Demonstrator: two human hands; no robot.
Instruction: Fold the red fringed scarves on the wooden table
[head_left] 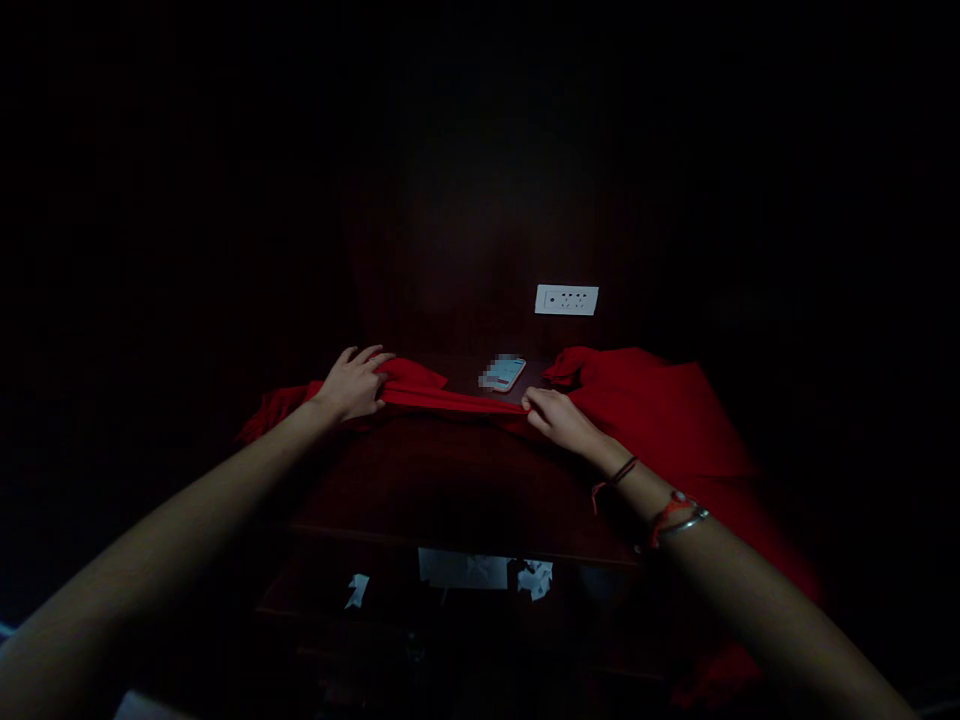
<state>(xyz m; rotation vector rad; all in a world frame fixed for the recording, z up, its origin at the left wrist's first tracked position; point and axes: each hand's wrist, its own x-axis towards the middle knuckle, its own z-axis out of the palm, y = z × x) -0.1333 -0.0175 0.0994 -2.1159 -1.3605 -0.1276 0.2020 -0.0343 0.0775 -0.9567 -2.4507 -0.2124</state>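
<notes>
A red cloth (450, 401) is stretched in a narrow band between my two hands, above the front part of a dark surface. At its left end my left hand (351, 385) has thumb and index finger closed on the fabric, the other fingers spread outward. My right hand (559, 415) pinches the band's right end, with bracelets (679, 515) on that wrist. More of the red cloth lies bunched left of my left hand and spreads in a wide heap beyond my right forearm, hanging down on that side. Just behind the band lies a phone (509, 375), its screen lit and partly blurred.
A white wall socket (566, 300) sits on the dark wall behind. Below the surface's front edge, a lower level holds a pale flat sheet (465, 569), a crumpled white piece (535, 579) and a small white scrap (358, 590). Deep shadow hides the surroundings.
</notes>
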